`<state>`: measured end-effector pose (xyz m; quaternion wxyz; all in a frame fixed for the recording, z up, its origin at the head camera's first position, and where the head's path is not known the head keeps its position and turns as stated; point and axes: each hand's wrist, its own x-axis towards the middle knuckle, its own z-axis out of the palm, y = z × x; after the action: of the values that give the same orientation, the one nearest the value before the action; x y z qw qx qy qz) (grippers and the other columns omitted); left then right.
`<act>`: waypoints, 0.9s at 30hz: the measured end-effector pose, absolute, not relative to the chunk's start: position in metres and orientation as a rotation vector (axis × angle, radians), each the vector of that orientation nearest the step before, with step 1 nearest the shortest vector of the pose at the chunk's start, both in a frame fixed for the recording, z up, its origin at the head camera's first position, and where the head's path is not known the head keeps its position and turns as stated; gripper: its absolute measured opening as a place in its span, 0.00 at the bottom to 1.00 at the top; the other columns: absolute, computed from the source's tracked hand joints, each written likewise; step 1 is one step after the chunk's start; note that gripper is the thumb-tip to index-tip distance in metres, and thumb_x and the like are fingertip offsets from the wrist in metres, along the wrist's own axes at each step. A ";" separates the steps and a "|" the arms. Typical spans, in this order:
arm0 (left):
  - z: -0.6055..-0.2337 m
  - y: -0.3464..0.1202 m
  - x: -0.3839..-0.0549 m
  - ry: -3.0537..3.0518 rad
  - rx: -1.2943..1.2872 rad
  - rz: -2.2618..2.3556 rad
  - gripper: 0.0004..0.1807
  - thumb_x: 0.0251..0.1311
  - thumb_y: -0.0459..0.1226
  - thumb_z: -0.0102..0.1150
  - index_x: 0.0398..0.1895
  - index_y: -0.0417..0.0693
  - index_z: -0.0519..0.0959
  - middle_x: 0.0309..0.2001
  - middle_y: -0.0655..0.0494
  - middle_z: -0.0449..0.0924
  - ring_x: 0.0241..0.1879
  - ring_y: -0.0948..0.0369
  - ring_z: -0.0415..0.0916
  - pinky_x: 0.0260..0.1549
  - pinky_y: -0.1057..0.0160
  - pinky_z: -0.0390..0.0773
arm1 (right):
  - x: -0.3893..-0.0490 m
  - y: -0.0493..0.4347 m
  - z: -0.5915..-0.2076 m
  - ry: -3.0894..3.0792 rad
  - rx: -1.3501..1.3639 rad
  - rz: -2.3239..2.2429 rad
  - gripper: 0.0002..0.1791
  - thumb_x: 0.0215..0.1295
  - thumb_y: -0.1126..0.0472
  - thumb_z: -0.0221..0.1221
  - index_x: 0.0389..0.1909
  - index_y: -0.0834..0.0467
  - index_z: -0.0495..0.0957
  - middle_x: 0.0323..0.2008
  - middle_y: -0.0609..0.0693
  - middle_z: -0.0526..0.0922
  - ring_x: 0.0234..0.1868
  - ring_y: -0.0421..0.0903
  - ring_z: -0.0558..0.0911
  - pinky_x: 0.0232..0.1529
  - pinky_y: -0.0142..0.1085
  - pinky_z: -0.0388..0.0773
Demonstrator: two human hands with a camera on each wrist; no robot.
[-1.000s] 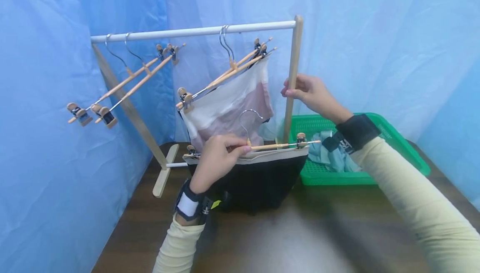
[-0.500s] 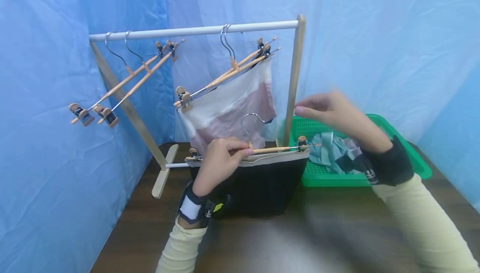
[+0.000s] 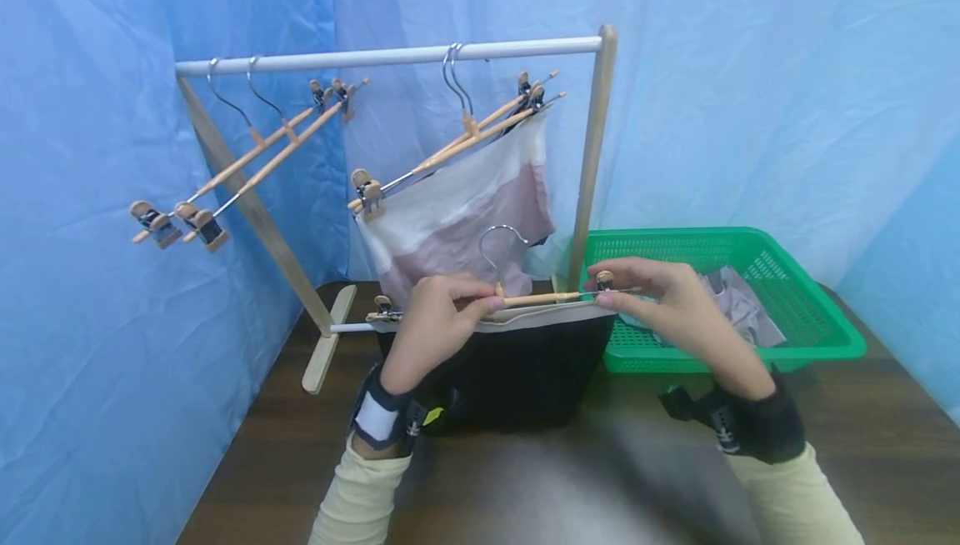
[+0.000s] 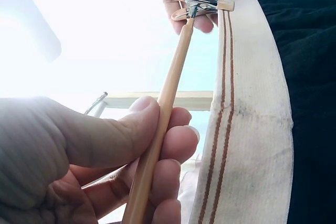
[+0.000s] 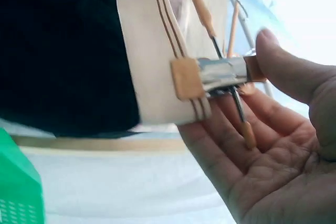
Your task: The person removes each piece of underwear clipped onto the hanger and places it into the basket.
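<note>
A clip hanger (image 3: 532,300) with a wooden bar and a metal hook carries a black garment (image 3: 517,370) with a cream waistband (image 4: 252,98). My left hand (image 3: 442,320) grips the bar near its middle, thumb on one side and curled fingers on the other, as the left wrist view shows. At the bar's right end, my right hand (image 3: 667,303) has its thumb and fingers about the wood-tipped clip (image 5: 220,74), pinching it. That clip bites the waistband's corner. Part of the left clip (image 3: 384,308) lies behind my left hand.
A rack (image 3: 390,57) with a white rail stands behind the hands. Two bare clip hangers (image 3: 262,153) hang at its left. Two more hang at right, with a white-and-pink garment (image 3: 465,212). A green basket (image 3: 817,312) at right holds crumpled cloth (image 3: 742,303).
My right hand has left the rack's right post and come down toward me to the hanger's right clip. My left hand has stayed on the bar.
</note>
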<state>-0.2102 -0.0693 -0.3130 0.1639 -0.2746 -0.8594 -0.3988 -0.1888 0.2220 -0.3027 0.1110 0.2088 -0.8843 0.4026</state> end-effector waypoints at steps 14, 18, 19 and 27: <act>-0.319 -0.062 -0.210 -2.418 -0.744 -1.041 0.08 0.57 0.36 0.74 0.39 0.45 0.91 0.31 0.53 0.89 0.24 0.63 0.73 0.25 0.68 0.71 | -0.192 0.214 -0.324 -2.502 0.478 1.254 0.16 0.73 0.55 0.62 0.55 0.59 0.82 0.39 0.54 0.90 0.37 0.35 0.88 0.43 0.23 0.80; -0.320 -0.060 -0.208 -2.423 -0.745 -1.043 0.08 0.58 0.36 0.73 0.40 0.44 0.91 0.32 0.53 0.89 0.24 0.63 0.73 0.24 0.68 0.71 | -0.191 0.213 -0.325 -2.468 0.493 1.262 0.15 0.73 0.57 0.62 0.54 0.61 0.83 0.39 0.56 0.89 0.36 0.34 0.87 0.44 0.20 0.79; -0.321 -0.060 -0.208 -2.425 -0.745 -1.045 0.08 0.58 0.36 0.73 0.40 0.44 0.91 0.32 0.52 0.89 0.24 0.62 0.73 0.24 0.69 0.71 | -0.190 0.213 -0.326 -2.455 0.498 1.261 0.14 0.73 0.58 0.62 0.53 0.61 0.83 0.38 0.56 0.89 0.36 0.33 0.87 0.43 0.20 0.79; -0.322 -0.058 -0.205 -2.423 -0.748 -1.032 0.08 0.59 0.36 0.72 0.40 0.45 0.91 0.28 0.54 0.87 0.22 0.62 0.70 0.22 0.68 0.69 | -0.190 0.210 -0.333 -2.307 0.529 1.226 0.09 0.69 0.67 0.63 0.47 0.65 0.85 0.34 0.58 0.90 0.32 0.27 0.84 0.41 0.18 0.77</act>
<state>-0.2054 -0.0581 -0.3222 0.2004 -0.2677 -0.8670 -0.3694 -0.1896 0.2103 -0.3332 0.2356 0.1927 -0.8411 0.4470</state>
